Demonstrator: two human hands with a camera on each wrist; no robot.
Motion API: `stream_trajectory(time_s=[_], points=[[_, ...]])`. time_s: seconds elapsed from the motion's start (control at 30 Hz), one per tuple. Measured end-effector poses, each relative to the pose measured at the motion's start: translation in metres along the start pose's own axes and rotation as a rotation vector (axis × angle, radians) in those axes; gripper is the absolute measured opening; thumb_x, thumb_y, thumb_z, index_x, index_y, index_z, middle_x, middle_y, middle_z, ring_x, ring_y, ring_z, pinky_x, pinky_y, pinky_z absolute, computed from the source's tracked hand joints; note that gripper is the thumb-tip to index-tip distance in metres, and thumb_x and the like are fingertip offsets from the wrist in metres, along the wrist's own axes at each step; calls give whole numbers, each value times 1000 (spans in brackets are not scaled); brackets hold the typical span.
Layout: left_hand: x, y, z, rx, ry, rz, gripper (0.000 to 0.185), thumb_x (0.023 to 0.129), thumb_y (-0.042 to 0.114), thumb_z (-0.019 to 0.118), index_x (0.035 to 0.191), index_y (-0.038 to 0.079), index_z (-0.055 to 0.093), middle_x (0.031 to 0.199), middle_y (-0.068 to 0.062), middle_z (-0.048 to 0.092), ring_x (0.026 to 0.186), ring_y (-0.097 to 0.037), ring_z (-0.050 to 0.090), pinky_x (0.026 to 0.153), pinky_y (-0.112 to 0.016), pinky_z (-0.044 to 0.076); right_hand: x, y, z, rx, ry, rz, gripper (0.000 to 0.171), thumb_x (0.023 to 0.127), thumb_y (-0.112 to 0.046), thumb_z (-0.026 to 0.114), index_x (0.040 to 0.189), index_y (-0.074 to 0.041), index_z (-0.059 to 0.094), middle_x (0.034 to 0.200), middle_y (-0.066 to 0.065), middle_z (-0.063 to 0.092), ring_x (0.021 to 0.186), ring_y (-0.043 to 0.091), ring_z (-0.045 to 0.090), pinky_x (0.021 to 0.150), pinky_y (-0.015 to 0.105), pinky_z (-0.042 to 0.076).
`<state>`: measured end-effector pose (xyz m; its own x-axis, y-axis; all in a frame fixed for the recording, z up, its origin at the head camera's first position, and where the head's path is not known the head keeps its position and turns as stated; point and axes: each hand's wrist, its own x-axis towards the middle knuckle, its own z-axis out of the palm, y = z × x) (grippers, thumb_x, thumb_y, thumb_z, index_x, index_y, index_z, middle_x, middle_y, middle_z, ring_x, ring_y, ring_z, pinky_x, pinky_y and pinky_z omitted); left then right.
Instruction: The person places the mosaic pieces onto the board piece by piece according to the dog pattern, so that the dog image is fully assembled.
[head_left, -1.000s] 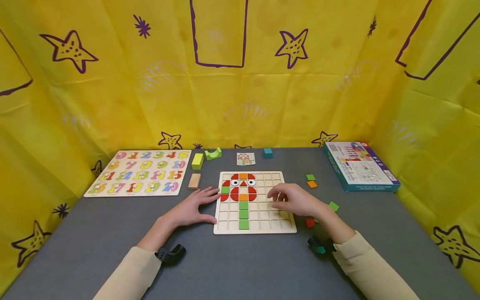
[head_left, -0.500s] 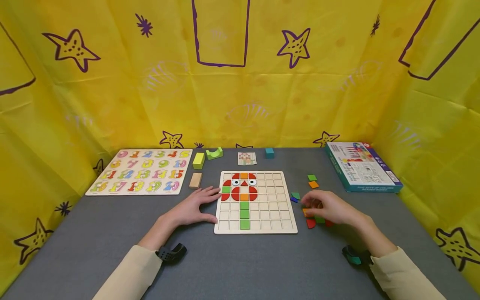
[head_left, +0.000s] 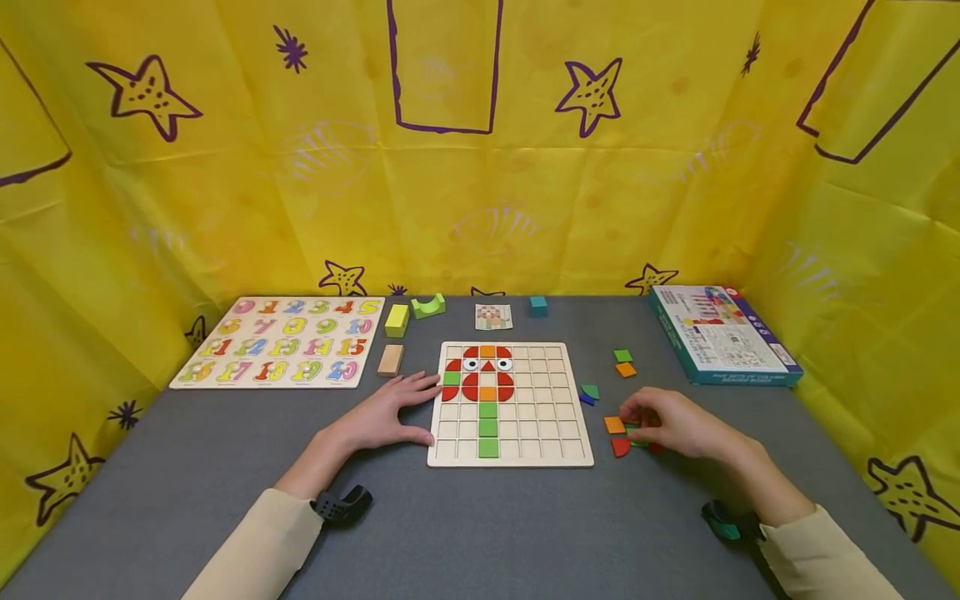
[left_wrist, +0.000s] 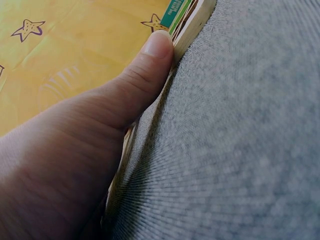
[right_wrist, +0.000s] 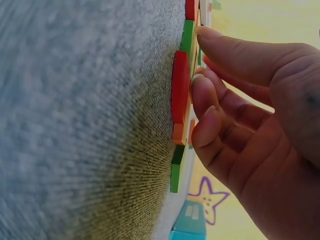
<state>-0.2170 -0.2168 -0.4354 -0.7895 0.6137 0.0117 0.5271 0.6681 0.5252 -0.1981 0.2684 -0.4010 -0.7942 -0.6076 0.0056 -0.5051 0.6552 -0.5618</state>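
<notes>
A wooden grid board [head_left: 510, 417] lies in the middle of the grey cloth, with red, orange and green tiles set in its left columns. My left hand [head_left: 431, 410] lies flat on the cloth, fingers and thumb against the board's left edge; the left wrist view shows the thumb [left_wrist: 150, 65] pressed to the board's edge [left_wrist: 192, 25]. My right hand [head_left: 633, 419] hovers over loose tiles right of the board, beside an orange tile [head_left: 614, 425] and a red tile [head_left: 621, 447]. In the right wrist view its curled fingertips [right_wrist: 197, 85] touch a red tile [right_wrist: 180, 85] and its thumb a green tile [right_wrist: 188, 35], both flat on the cloth.
A number puzzle board [head_left: 277, 342] lies at the left, a teal game box [head_left: 720, 333] at the right. Behind the grid board are a yellow block [head_left: 395, 321], a green arch [head_left: 427, 307], a wooden block [head_left: 389, 361], a picture card [head_left: 492, 317] and a teal cube [head_left: 536, 306]. More tiles [head_left: 624, 362] lie right of the board.
My right hand has left the grid board and moved right and toward me, onto the loose tiles. The left hand has stayed in place.
</notes>
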Motion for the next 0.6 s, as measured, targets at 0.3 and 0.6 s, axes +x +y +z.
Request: stream_trajectory(time_s=[0.3,0.6], points=[[0,0,0,13,0,2,90,82,58,77,153,12,45,162,-5,34,151,-34,19,121,-56,9,3,-1,-1,-10,-5,-3,20,89,-13,79,107,-8,70,95,-5,63,80,10,54,70,26,52],[0,2,-1,18,11,29,90,82,57,78,152,9,46,161,-9,34,150,-38,20,120,-58,11,16,-7,1,-82,-33,-13,18,91,-16,77,108,-11,72,101,-7,65,91,15,58,83,36,54]])
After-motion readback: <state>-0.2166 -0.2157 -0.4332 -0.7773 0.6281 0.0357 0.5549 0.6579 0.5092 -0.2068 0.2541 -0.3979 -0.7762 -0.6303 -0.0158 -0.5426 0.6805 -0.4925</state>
